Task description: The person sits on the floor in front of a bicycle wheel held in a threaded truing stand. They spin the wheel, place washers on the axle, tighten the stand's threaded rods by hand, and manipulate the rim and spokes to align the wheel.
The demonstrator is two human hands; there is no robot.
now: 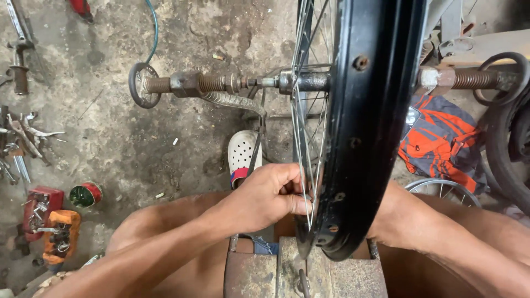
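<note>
A black bicycle wheel rim [367, 127] stands upright in the middle of the view, mounted on a threaded axle [221, 84] that runs left to right through its hub [303, 81]. The left hand [265, 198] is curled closed at the near part of the wheel, its fingertips pinching a spoke [307, 165] just beside the rim. The right hand [395, 221] sits behind the rim on the right side, mostly hidden, so I cannot tell how far it is open or what it holds. A white clog [243, 154] rests on the concrete floor [110, 138] below the axle. Tools [22, 143] lie at the far left, and an orange cloth [441, 140] lies at the right.
</note>
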